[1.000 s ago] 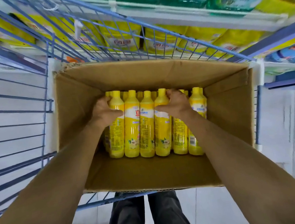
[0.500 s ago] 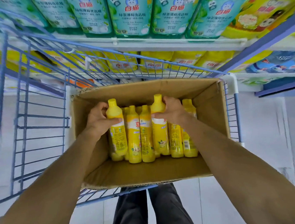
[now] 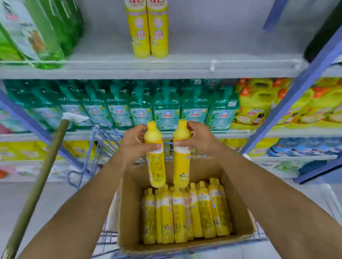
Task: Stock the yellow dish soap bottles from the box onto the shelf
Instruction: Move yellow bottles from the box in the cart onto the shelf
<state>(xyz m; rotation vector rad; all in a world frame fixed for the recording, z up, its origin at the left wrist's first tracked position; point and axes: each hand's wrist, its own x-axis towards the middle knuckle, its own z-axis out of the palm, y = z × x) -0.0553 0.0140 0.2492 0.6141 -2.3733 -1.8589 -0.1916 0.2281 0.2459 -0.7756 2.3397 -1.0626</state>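
Each hand grips one yellow bottle by its neck: left hand, right hand. Both bottles hang above the open box.

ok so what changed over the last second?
Each hand lifted a bottle out of the box. The left hand grips the left bottle near its top, and the right hand grips the right bottle. Both bottles are now raised above the box toward the shelf. Nothing was let go. The remaining bottles stay in the box, which stays in the cart.
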